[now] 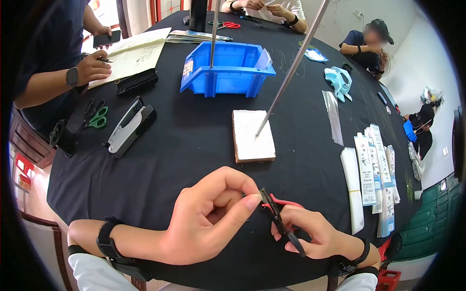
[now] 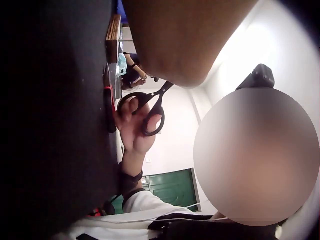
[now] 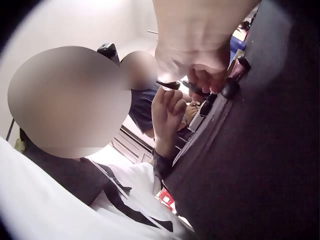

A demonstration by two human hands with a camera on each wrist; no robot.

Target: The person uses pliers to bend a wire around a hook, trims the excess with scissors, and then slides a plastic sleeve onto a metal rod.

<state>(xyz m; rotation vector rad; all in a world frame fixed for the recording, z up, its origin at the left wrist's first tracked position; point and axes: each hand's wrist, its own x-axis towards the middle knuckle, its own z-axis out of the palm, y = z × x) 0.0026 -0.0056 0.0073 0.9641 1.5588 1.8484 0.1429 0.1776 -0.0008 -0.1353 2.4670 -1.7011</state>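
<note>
A dark cloth covers the big tabletop point(image 1: 194, 138), and everything here lies on it. The blue bin point(image 1: 228, 88) sits beyond the white-topped block point(image 1: 246, 145), from which a metal rod point(image 1: 291, 72) rises. Over on the person's right are printed paper packets point(image 1: 371, 179); to the left lies a grey and black stapler point(image 1: 131, 127).

Nearest the person, the left hand point(image 1: 208, 218) has its fingers curled, thumb against forefinger; I can't tell whether something tiny is pinched there. Beside it the right hand point(image 1: 313, 233) grips black scissors point(image 1: 276, 214), finger and thumb at the loops, the tips close by the left fingertips, above the cloth.
</note>
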